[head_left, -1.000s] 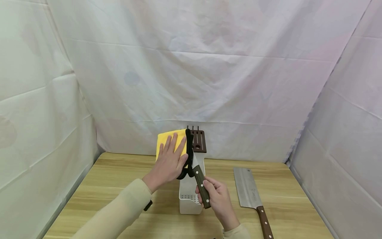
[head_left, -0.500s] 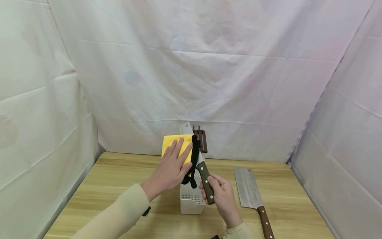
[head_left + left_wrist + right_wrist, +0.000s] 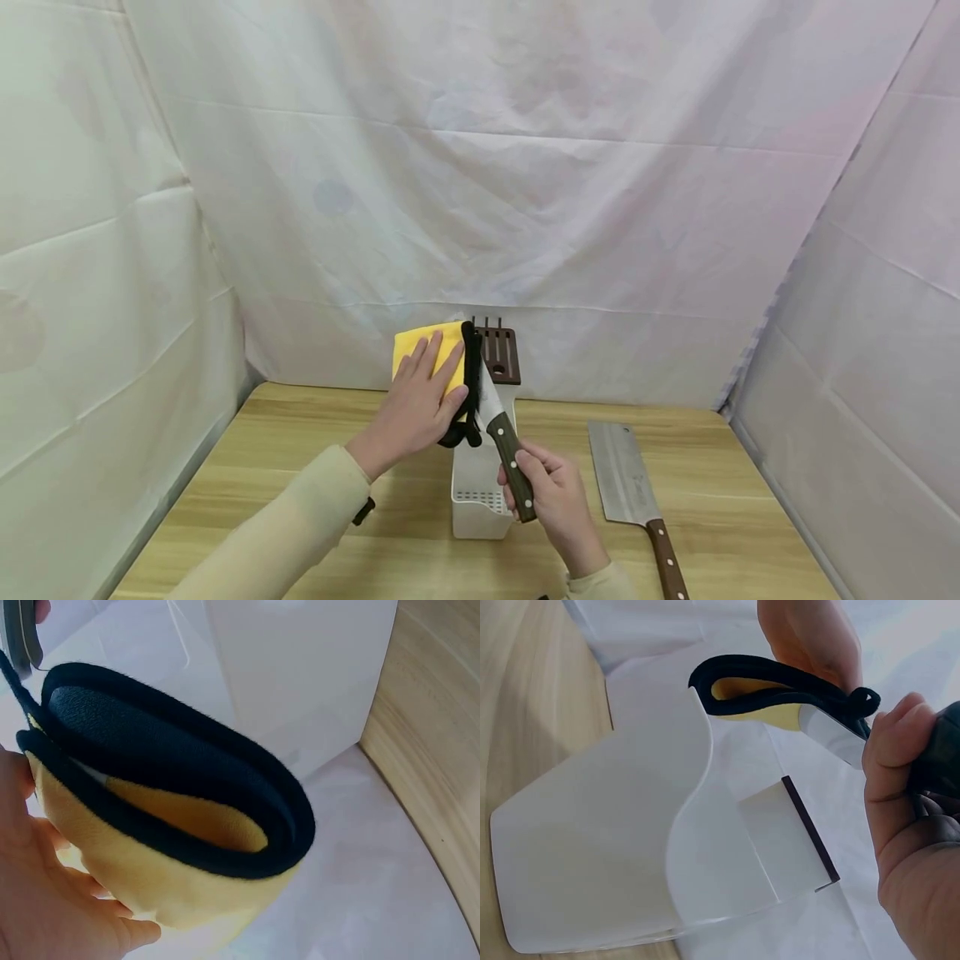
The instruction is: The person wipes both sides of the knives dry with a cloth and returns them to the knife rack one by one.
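Note:
In the head view my right hand (image 3: 551, 492) grips the dark green riveted handle of a knife (image 3: 512, 467), its blade slanting up to the left. A folded yellow cloth (image 3: 408, 342) with black edging wraps the blade and hides most of it. My left hand (image 3: 412, 408) presses on the cloth with straight fingers. In the left wrist view the cloth (image 3: 187, 885) forms a loop beside the fingers. The right wrist view shows part of the bare blade (image 3: 829, 733) between the cloth and my right hand (image 3: 900, 780).
Behind and below the hands stands a white knife holder (image 3: 480, 523) with a brown slotted top (image 3: 504, 354). A cleaver (image 3: 622, 471) with a brown handle lies on the wooden table (image 3: 720, 500) at the right. Light cloth sheets (image 3: 525, 208) hang around the table.
The cloth and left hand first moved right toward the knife's handle, then back up and left, baring more blade near the handle. The knife shifted slightly in my right hand's grip.

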`<state>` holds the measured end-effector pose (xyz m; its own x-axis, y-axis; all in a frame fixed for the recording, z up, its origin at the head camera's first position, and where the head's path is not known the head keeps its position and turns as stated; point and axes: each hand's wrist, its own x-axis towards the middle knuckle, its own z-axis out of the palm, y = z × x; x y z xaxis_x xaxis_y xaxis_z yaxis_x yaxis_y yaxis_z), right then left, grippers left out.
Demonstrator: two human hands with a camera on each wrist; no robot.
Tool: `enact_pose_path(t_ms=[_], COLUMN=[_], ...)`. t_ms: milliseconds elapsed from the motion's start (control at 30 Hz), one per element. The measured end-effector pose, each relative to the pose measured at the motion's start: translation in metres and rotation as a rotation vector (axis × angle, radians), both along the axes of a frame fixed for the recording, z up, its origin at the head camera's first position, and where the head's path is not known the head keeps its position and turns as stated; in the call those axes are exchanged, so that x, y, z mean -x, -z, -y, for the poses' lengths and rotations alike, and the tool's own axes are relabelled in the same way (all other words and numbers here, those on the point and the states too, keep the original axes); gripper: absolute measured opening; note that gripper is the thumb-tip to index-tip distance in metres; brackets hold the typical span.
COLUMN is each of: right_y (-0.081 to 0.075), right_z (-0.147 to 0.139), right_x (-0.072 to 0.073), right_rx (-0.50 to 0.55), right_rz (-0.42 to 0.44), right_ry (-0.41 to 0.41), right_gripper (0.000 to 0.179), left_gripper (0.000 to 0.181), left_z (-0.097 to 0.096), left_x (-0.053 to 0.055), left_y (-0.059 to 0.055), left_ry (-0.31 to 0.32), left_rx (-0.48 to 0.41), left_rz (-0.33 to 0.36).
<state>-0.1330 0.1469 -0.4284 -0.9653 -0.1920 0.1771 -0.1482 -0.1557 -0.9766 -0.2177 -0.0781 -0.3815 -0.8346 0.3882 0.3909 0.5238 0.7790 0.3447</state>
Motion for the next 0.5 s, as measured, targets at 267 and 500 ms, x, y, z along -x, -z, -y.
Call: enact_pose_path(t_ms=[267, 500], right_y=[0.002, 0.0], right_z=[0.001, -0.001], right_x=[-0.001, 0.001], right_rx=[-0.006, -0.015], right_rz=[0.016, 0.061], right_ry=[0.01, 0.064], right_gripper=[0.038, 0.039], left_gripper=[0.063, 0.063], left_z=[-0.001, -0.003], left_x=[0.0, -0.01], left_y=[0.004, 0.009], left_ry=[0.006, 0.103], left_rx=[0.013, 0.046], left_rz=[0.028, -0.066])
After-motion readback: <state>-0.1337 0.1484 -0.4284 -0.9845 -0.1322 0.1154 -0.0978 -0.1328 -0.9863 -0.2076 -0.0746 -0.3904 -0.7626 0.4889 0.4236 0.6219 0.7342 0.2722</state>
